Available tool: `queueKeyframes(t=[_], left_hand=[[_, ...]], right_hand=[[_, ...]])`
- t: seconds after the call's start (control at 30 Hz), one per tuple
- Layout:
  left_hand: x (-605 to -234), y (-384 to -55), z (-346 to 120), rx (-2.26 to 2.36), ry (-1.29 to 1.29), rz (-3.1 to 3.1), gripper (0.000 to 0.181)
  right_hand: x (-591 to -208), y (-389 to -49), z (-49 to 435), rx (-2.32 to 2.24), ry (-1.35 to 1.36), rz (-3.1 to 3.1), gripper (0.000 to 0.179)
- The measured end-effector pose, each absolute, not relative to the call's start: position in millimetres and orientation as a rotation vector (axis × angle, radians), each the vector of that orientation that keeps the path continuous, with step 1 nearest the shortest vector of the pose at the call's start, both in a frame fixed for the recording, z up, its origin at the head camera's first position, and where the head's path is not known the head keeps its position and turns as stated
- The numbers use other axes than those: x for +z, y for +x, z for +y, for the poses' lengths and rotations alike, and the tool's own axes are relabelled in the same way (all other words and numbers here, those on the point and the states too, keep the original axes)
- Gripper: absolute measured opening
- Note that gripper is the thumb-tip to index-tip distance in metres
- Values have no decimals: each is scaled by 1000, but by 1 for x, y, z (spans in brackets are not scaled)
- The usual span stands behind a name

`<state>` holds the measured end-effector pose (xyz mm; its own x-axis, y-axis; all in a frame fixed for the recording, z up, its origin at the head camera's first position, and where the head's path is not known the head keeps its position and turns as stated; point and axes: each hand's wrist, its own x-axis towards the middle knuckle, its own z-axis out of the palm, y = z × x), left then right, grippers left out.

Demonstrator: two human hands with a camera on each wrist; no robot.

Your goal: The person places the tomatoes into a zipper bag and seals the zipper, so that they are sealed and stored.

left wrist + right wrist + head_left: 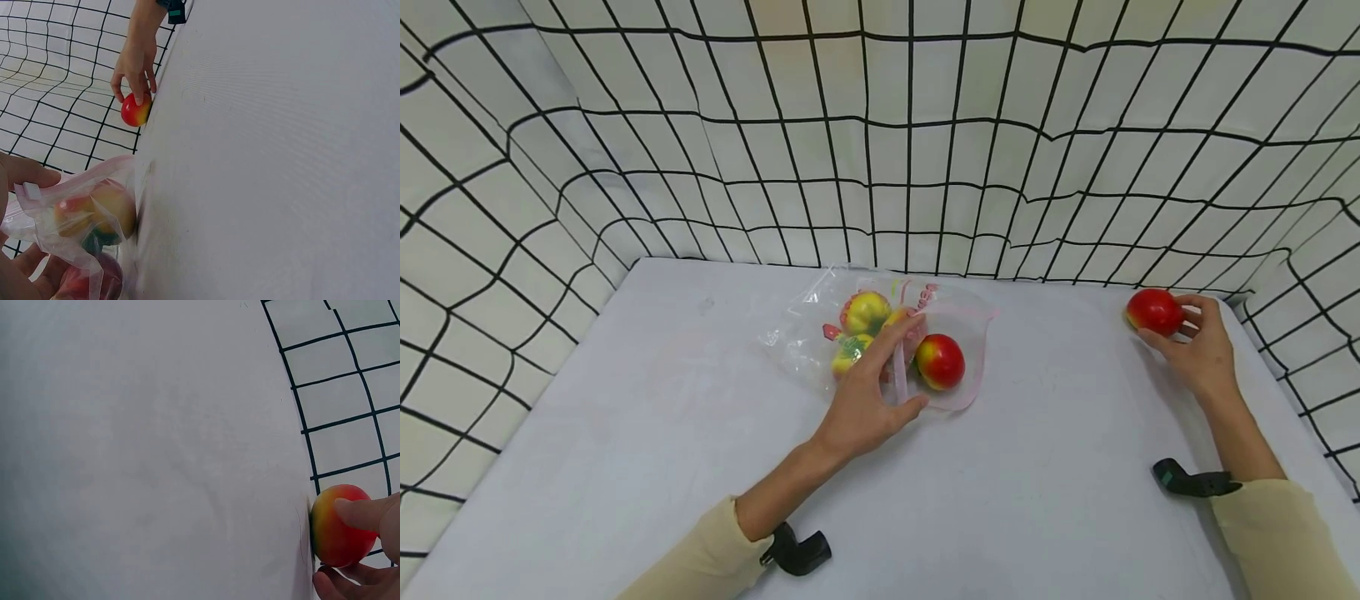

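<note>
A red-and-yellow fruit [1153, 312], smooth and rounded like a mango, is gripped by my right hand [1204, 346] at the far right of the table. In the right wrist view, the thumb lies on the fruit [344, 526] and the fingers curl below it. My left hand [872, 392] holds the clear zip bag [801, 337] with the pink edge near the table's back middle, its thumb and fingers spread along the opening. Inside show a red fruit [940, 362], a yellow-and-red fruit [866, 312] and others partly hidden by the hand.
A white-covered table [1037, 467] lies under both hands. Black wire mesh [910, 150] rises along its back and both sides, close beside the right hand. Each wrist wears a black camera mount, the left one [797, 552] and the right one [1191, 479].
</note>
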<state>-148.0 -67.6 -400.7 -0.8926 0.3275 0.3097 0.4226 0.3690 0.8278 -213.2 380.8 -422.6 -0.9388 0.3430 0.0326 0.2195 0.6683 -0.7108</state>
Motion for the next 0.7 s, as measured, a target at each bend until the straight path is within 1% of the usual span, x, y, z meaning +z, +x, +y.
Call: queueKeyframes(t=[0.2, 0.37, 0.7], left_hand=[[-404, -147, -68, -1562, -704, -2512, 98], [-403, -148, -67, -1575, -693, -2525, 97], [-403, -147, -67, -1579, -689, -2532, 97]], right_hand=[[-423, -212, 384, 1100, -483, -2741, 76], [-422, -211, 385, 1111, -476, -2765, 77], [-421, -203, 379, 1091, -341, -2802, 78]])
